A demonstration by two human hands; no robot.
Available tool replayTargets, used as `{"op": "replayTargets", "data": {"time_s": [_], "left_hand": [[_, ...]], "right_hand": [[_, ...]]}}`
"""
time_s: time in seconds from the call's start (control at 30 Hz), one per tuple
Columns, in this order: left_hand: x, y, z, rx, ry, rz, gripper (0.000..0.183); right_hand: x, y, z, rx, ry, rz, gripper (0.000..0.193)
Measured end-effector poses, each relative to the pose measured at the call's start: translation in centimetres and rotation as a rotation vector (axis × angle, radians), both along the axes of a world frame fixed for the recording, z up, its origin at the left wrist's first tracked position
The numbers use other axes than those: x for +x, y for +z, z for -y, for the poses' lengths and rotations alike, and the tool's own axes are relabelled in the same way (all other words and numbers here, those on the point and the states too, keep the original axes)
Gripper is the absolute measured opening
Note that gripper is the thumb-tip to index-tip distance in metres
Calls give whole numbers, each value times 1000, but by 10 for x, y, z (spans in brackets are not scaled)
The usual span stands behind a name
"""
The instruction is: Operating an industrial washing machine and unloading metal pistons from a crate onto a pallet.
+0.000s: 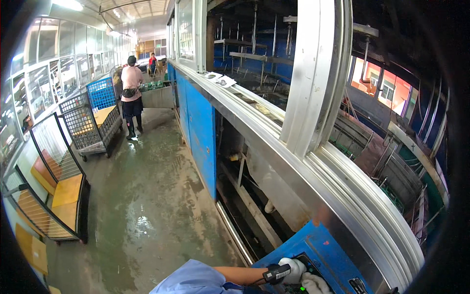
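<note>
Blue panel [337, 256], just beside gloved fingers [296, 267]

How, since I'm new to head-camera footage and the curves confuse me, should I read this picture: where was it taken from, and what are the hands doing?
No machine arm here: a person works with their own hands. The picture comes from a fisheye camera on their head, so straight edges bend toward the rim. At the lower right, the left hand and right hand, in white gloves, are at a blue panel; whether they grip anything is unclear. A small black device sits at the left wrist. White pieces lie on the silver window ledge farther up. Beyond, a co-worker in a pink top stands on the wet floor near a mesh cart.
</note>
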State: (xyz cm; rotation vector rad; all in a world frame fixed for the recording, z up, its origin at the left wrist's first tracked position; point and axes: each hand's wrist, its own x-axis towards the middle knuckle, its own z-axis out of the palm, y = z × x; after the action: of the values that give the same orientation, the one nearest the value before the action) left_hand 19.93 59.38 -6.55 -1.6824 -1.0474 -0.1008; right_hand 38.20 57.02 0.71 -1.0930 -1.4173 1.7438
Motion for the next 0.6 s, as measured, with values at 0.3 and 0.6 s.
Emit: {"op": "replayTargets", "data": {"time_s": [0.3, 0.6], "left_hand": [[38, -110, -83, 241, 1071, 720, 21], [67, -209, -137, -147, 339, 596, 23]], "right_hand": [[-4, 0, 2, 35, 59, -93, 32], [-2, -1, 4, 37, 59, -151, 30]]}}
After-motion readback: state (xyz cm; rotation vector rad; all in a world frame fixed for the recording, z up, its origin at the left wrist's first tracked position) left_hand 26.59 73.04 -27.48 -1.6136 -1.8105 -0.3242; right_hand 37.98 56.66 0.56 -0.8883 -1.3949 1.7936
